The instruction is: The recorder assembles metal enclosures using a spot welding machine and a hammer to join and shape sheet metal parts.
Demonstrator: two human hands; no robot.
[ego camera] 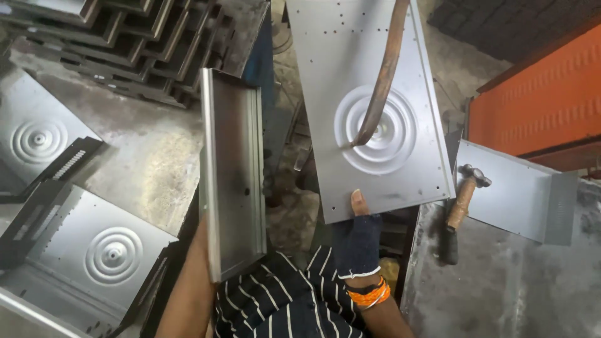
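1. A ringed panel is pinched at its near edge by the gloved right hand, thumb on top.
2. A channel is held upright by the left hand; its grip cannot be told.
3. Three ringed panels are counted, and one hammer.
4. Grey metal benches stand in a workshop.

A flat panel sits in the middle with a bent bar resting on it. Left of it stands a tray on edge — further left, two boxes lie on the worktop. Right, a hammer lies beside a small sheet.
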